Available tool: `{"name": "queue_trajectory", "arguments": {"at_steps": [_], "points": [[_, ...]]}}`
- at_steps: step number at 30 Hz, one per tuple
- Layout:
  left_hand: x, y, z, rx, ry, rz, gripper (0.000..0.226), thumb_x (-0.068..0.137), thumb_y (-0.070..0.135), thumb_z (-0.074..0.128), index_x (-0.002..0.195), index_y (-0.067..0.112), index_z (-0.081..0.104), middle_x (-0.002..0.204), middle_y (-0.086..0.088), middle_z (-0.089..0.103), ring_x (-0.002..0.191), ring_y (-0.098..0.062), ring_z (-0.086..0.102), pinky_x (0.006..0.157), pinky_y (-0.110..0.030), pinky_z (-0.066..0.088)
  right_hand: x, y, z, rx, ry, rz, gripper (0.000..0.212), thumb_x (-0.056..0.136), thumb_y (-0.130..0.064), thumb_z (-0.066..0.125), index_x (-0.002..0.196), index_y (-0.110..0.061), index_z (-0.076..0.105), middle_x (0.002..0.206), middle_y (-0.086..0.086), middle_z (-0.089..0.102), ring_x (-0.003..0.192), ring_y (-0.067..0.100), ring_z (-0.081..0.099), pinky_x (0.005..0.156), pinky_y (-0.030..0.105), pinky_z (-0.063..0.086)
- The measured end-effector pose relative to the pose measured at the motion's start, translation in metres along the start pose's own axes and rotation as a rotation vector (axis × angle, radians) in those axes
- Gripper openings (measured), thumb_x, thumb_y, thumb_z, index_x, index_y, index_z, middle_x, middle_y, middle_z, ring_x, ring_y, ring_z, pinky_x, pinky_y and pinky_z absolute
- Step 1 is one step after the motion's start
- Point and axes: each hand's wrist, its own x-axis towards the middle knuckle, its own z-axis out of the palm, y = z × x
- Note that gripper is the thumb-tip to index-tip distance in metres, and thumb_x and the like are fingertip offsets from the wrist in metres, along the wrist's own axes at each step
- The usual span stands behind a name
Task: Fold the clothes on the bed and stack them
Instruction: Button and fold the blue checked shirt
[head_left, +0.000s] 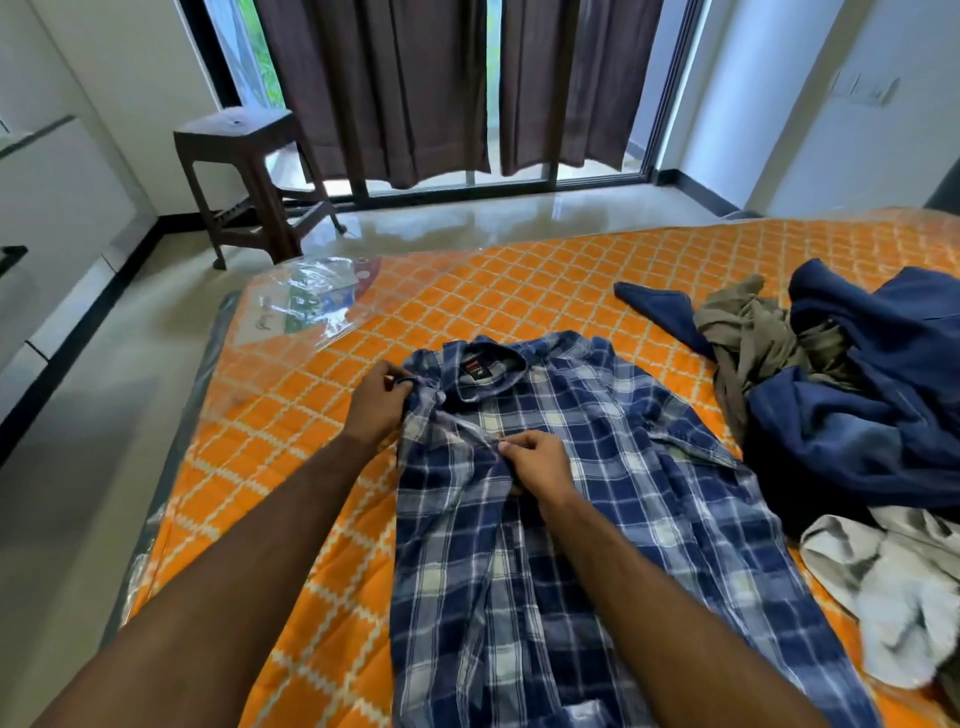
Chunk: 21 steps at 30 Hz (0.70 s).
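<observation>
Blue and white plaid, that's what I've got spread out under my hands right now: a button-up plaid shirt (571, 519) lying lengthwise on the bed (519, 291), collar pointing away from me. My left hand (376, 400) is pinching the fabric up at the shoulder, just beside the collar, fingers curled round a bunch of it. My right hand (535, 467) is a bit nearer to me, on the chest, pinching the front edge of the shirt between thumb and fingertips.

Progress-wise, I'd say I'm barely started. The shirt isn't folded yet, just laid out and being straightened, and I can't see any finished stack anywhere. Off to the right of my right hand there's still a pile waiting: a dark blue garment (872, 405) heaped up with an olive-grey one (753, 332) tangled into it, and a light grey piece (893, 597) nearer to me. So pretty much everything is still left.

Room to work looks fine. Beyond my hands there's a good stretch of orange patterned mattress for a stack. To the left of my left hand the bed edge is fairly near, with floor below, so I wouldn't fling a sleeve that way. The shirt's right side lies just beside the pile, which might get in the way when I fold that side in.
</observation>
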Motion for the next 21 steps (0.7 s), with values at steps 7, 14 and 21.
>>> {"name": "queue_trajectory", "arguments": {"at_steps": [7, 14, 21], "points": [[0.006, -0.017, 0.029, -0.439, 0.112, -0.21, 0.011, 0.104, 0.02, 0.053, 0.111, 0.011, 0.05, 0.117, -0.016, 0.059, 0.093, -0.025, 0.061, 0.076, -0.038, 0.051, 0.048, -0.043, -0.027, -0.569, -0.035, -0.28, 0.006, 0.1, -0.023, 0.056, 0.101, -0.02, 0.061, 0.097, 0.002, 0.069, 0.086, 0.021, 0.068, 0.08, 0.043, 0.058], [0.009, -0.044, 0.046, -0.523, 0.18, -0.233, 0.016, 0.104, 0.022, 0.052, 0.113, 0.012, 0.044, 0.106, -0.007, 0.057, 0.085, -0.016, 0.058, 0.06, -0.024, 0.05, 0.092, -0.066, -0.02, -1.024, -0.401, -0.61, 0.044, 0.085, 0.005, 0.055, 0.117, -0.02, 0.073, 0.119, 0.004, 0.055, 0.107, 0.022, 0.053, 0.098, 0.041, 0.047], [0.01, -0.059, 0.05, -0.467, 0.166, -0.208, 0.021, 0.105, 0.031, 0.049, 0.117, 0.013, 0.046, 0.118, -0.01, 0.056, 0.107, -0.026, 0.056, 0.062, -0.027, 0.045, 0.114, -0.108, -0.007, -1.011, -0.585, -0.601, 0.056, 0.084, 0.014, 0.044, 0.127, -0.013, 0.067, 0.124, 0.006, 0.066, 0.113, 0.024, 0.061, 0.101, 0.051, 0.05]]}}
